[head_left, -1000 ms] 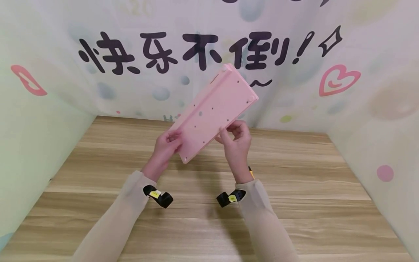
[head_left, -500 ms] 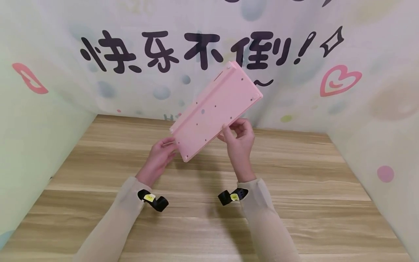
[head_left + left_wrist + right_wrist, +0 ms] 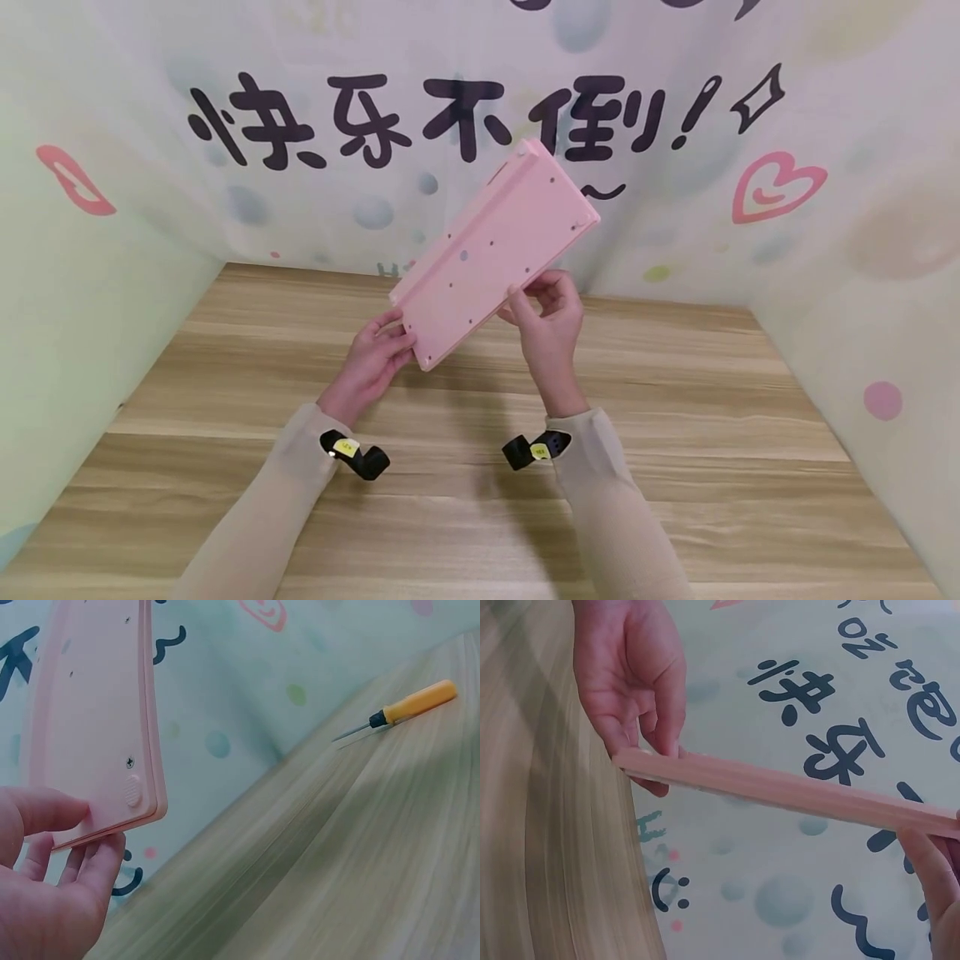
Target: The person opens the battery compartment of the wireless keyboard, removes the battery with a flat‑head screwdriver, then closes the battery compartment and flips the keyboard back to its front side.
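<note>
In the head view, a pink keyboard (image 3: 495, 250), apparently, since only its screwed underside shows, is held aslant above the wood-grain table (image 3: 712, 492), its upper right end in front of the black lettering (image 3: 465, 119) on the patterned cloth (image 3: 300, 225). The left hand (image 3: 372, 354) grips its lower left end; the right hand (image 3: 551, 329) pinches the long lower edge near the middle, thumb against the underside. Each beige sleeve (image 3: 247, 517) carries a black wrist camera (image 3: 371, 462) at the cuff.

In the left wrist view, the left thumb (image 3: 56, 811) presses the underside while the fingers (image 3: 103, 862) support the opposite side, clamping the end between them. A screw (image 3: 130, 762) and an oval rubber foot (image 3: 133, 790) sit near the corner. Well apart, a screwdriver with an orange-yellow handle (image 3: 416, 703) lies on the table.

In the right wrist view, the keyboard appears edge-on, the left hand pinching one end and the right hand, partly cut off by the frame, holding it farther along.
</note>
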Demonstrator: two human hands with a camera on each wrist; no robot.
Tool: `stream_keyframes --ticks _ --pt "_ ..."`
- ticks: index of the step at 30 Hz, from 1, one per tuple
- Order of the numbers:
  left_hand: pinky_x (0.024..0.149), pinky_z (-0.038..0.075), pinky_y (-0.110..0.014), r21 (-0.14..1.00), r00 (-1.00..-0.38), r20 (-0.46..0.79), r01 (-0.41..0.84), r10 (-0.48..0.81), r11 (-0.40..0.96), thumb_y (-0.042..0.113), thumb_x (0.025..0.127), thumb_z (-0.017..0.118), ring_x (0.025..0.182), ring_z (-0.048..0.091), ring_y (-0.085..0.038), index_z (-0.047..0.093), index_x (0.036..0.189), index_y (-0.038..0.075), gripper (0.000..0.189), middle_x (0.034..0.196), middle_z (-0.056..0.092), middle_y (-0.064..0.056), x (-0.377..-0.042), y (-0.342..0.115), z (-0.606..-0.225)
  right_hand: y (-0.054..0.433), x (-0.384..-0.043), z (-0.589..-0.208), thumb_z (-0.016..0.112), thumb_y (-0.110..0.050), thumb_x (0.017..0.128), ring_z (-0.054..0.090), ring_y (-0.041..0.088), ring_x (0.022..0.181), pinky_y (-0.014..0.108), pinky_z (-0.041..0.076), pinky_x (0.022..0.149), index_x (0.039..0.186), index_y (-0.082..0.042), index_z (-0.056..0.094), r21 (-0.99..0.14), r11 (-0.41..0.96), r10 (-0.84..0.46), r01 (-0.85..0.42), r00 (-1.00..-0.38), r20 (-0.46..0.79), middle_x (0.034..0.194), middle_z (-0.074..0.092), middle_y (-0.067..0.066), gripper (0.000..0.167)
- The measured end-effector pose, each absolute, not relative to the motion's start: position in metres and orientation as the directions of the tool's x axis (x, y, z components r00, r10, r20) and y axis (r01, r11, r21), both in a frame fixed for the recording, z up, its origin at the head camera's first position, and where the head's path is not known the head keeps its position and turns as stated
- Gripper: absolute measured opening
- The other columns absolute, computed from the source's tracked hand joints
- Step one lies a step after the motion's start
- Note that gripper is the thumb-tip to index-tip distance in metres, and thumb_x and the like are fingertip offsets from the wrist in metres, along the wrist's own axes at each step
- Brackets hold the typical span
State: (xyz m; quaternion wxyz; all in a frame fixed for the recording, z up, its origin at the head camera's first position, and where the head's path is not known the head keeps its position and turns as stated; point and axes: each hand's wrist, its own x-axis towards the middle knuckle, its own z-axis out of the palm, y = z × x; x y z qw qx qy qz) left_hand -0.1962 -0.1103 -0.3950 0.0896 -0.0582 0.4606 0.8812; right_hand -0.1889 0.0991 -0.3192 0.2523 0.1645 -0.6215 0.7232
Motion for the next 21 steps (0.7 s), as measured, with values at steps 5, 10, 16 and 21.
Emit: stream_keyframes --ticks 5,10,16,21 --pt "0.069 0.050 -0.020 0.835 -0.980 -0.176 -0.201 0.098 -0.512 -0.016 0.087 0.046 0.079 0.058 -0.012 0.040 0.119 0.011 0.042 0.099 0.052 -0.007 -0.1958 -0.1085 -0.3972 0.1024 -0.1895 -0.3181 0.059 0.005 0.080 0.057 0.020 0.080 0.035 0.054 0.058 0.098 0.003 0.050 -0.802 -0.127 0.095 -0.584 -0.812 0.576 0.090 0.054 0.010 0.021" --pt "0.070 0.050 -0.020 0.859 -0.982 -0.165 -0.188 0.090 -0.476 -0.017 0.086 0.045 0.081 0.057 -0.012 0.036 0.128 0.005 0.049 0.102 0.050 -0.008 -0.1940 -0.1093 -0.3979 0.1031 -0.1879 -0.3165 0.061 0.002 0.080 0.056 0.019 0.078 0.035 0.054 0.059 0.100 -0.002 0.049 -0.813 -0.164 0.059 -0.559 -0.828 0.557 0.089 0.053 0.010 0.024" --pt "0.071 0.050 -0.020 0.876 -0.985 -0.159 -0.173 0.069 -0.451 -0.017 0.085 0.046 0.079 0.057 -0.011 0.031 0.135 0.001 0.055 0.103 0.048 -0.008 -0.1923 -0.1128 -0.3972 0.1025 -0.1854 -0.3166 0.063 -0.001 0.080 0.055 0.017 0.079 0.036 0.054 0.061 0.104 -0.003 0.047 -0.840 -0.210 0.050 -0.500 -0.864 0.501 0.091 0.052 0.009 0.029" --pt "0.073 0.050 -0.021 0.888 -0.986 -0.158 -0.164 0.051 -0.430 -0.017 0.085 0.047 0.081 0.057 -0.012 0.031 0.135 0.002 0.055 0.105 0.047 -0.008 -0.1909 -0.1172 -0.3973 0.1029 -0.1854 -0.3182 0.063 0.000 0.080 0.056 0.017 0.077 0.037 0.054 0.063 0.108 -0.003 0.044 -0.849 -0.253 0.055 -0.464 -0.883 0.466 0.091 0.053 0.010 0.035"
